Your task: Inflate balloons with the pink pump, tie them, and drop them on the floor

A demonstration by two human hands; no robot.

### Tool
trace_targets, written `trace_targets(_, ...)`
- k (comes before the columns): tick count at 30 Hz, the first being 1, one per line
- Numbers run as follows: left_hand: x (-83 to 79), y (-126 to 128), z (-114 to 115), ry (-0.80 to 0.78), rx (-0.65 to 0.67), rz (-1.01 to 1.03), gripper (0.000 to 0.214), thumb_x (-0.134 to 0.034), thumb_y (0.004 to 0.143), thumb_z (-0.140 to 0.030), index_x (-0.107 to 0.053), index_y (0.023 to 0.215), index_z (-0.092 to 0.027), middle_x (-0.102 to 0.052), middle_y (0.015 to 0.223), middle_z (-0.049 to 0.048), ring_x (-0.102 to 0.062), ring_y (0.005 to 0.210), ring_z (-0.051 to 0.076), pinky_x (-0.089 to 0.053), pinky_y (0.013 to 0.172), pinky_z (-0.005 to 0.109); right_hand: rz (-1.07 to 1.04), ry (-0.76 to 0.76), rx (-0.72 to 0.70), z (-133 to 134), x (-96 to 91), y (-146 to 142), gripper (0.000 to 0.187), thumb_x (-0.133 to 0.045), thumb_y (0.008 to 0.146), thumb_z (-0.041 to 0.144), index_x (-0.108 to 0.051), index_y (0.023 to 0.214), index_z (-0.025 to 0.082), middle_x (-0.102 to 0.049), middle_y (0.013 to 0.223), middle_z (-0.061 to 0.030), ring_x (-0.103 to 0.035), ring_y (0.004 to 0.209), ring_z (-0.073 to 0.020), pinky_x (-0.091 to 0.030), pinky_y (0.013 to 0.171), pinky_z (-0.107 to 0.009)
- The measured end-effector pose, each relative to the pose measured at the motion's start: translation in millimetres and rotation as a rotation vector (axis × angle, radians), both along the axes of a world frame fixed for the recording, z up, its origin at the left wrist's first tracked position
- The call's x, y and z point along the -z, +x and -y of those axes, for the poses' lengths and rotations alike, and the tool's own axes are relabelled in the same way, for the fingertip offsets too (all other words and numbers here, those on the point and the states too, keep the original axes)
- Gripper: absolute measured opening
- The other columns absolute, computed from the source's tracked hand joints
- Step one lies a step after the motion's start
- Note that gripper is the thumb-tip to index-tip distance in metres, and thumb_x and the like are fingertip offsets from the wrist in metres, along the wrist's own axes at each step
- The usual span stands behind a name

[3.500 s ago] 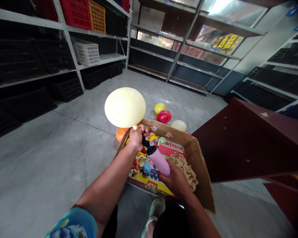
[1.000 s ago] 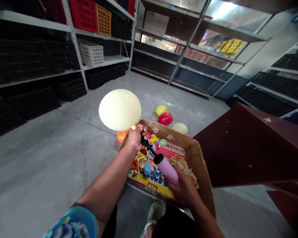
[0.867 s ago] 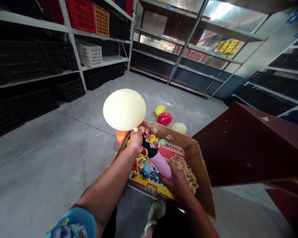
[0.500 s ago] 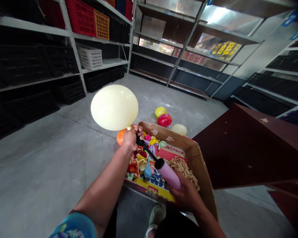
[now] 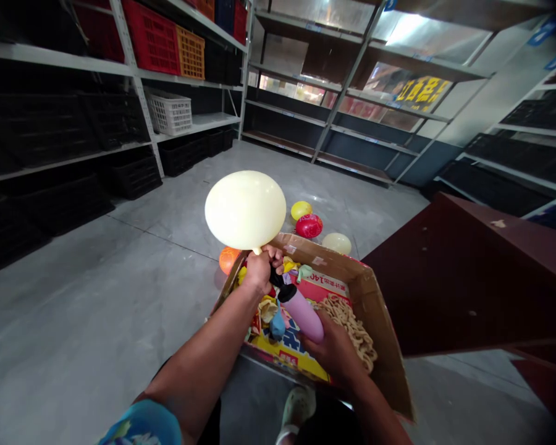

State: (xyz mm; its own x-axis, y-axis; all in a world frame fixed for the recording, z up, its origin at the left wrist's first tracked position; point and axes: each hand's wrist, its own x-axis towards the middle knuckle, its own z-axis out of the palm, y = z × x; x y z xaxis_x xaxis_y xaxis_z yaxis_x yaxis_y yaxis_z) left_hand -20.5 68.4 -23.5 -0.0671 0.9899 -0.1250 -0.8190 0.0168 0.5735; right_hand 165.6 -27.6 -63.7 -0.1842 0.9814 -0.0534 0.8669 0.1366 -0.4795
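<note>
At the neck of a cream balloon (image 5: 245, 210), above a cardboard box (image 5: 383, 343)

Swollen with air and standing over the far-left edge of the box, with the neck turned downward. Pinched at this neck by the left hand (image 5: 260, 272), with fingers pressed together in a fist, probably to hold the rubber tight against the black end of a purple pump (image 5: 302, 314). Impossible to tell how deep inside the neck, because of the covering fist.

Wrapped around the pump's lower barrel, the right hand (image 5: 331, 349). Aligned slantwise toward the left hand, perhaps so as to push straight along the pump. Very near the left fist, the black collar of the barrel.

Inside the box, on the left and under the left wrist, limp balloons (image 5: 276, 324) in several colours; on the right, just beside the right hand, a heap of beige cords (image 5: 352, 327). Placed apart, maybe for easier picking.

On the floor (image 5: 120, 309) beyond the box, close together, a yellow balloon (image 5: 301, 210), a red balloon (image 5: 309, 225) and a pale balloon (image 5: 337, 242). By the left corner, partly hidden, an orange balloon (image 5: 228, 261). Farther to the right, dark-red furniture (image 5: 463, 272).
</note>
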Motion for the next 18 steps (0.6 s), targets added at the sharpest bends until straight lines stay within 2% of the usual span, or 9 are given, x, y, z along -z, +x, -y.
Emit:
trace_targets(4, -1.7, -10, -3, 0.014, 0.012, 0.005, 0.017, -0.046, 0.056, -0.005, -0.034, 0.058, -0.018, -0.04, 0.054, -0.003, -0.032, 0.04, 0.005, -0.025, 0.036, 0.018, 0.0, -0.008, -0.044, 4, -0.1, 9, 0.029, -0.06, 0.073, 0.038, -0.057, 0.096, 0.02, -0.066, 0.079, -0.003, -0.059, 0.066, -0.0173, -0.039, 0.057, -0.024)
trace_targets(9, -9.7, -29, -8, 0.001, -0.065, 0.013, 0.018, -0.045, 0.054, -0.004, -0.034, 0.057, -0.017, -0.041, 0.055, -0.0032, -0.031, 0.04, 0.004, -0.024, 0.036, 0.017, 0.02, -0.041, -0.075, 16, 14.1, 53, 0.031, -0.059, 0.073, 0.037, -0.06, 0.099, 0.02, -0.067, 0.086, -0.0042, -0.062, 0.074, -0.02, -0.044, 0.065, -0.027)
trace_targets(13, -11.5, -33, -9, -0.015, -0.085, 0.036, 0.017, -0.043, 0.053, -0.003, -0.034, 0.056, -0.017, -0.04, 0.054, -0.0031, -0.03, 0.04, 0.004, -0.023, 0.036, 0.017, 0.01, -0.054, -0.096, 23, 23.0, 79, 0.033, -0.057, 0.075, 0.039, -0.059, 0.102, 0.02, -0.068, 0.09, -0.0062, -0.063, 0.077, -0.0214, -0.046, 0.066, -0.028)
trace_targets(15, -9.1, -31, -9, -0.003, -0.078, 0.042, 0.017, -0.043, 0.054, -0.004, -0.033, 0.057, -0.017, -0.039, 0.054, -0.0033, -0.03, 0.04, 0.004, -0.024, 0.036, 0.017, 0.02, -0.056, -0.082, 24, 22.4, 79, 0.032, -0.057, 0.075, 0.038, -0.059, 0.102, 0.02, -0.069, 0.089, -0.0065, -0.064, 0.077, -0.0217, -0.046, 0.065, -0.028)
trace_targets(18, -4.3, -22, -8, 0.009, -0.052, 0.041, 0.017, -0.044, 0.055, -0.004, -0.034, 0.057, -0.017, -0.038, 0.054, -0.0034, -0.03, 0.04, 0.004, -0.023, 0.036, 0.017, 0.069, -0.056, -0.049, 21, 17.0, 63, 0.03, -0.057, 0.075, 0.037, -0.058, 0.099, 0.02, -0.069, 0.085, -0.0064, -0.064, 0.074, -0.022, -0.045, 0.062, -0.028)
